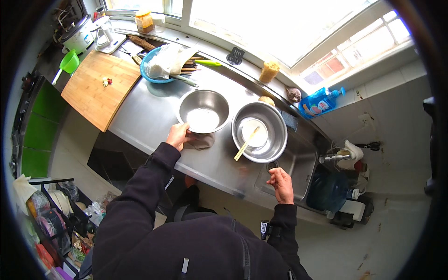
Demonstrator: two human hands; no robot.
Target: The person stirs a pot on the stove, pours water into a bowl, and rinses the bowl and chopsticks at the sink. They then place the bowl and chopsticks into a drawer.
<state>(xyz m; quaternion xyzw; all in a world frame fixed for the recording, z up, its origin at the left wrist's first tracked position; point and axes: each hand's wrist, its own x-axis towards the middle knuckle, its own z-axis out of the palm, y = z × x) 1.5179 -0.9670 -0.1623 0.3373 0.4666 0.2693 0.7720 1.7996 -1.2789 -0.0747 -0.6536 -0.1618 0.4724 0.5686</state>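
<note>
My left hand (177,135) grips the near left rim of a steel bowl (203,112) at the counter's middle; the bowl looks empty, and a shadow lies beneath it. Right of it a larger steel basin (259,132) sits partly over the sink's edge. It holds something whitish and round at its bottom (254,132), and a pair of light chopsticks (246,144) leans out over its near rim. My right hand (281,182) is raised over the near part of the sink, fingers curled together; whether they pinch anything small cannot be told.
A wooden cutting board (101,87) with small chopped bits lies left. Behind are a blue basket (150,75) with a cloth and utensils, and a green ladle (69,62). The steel sink (297,171), a blue soap bottle (318,103) and a large water jug (329,190) stand right.
</note>
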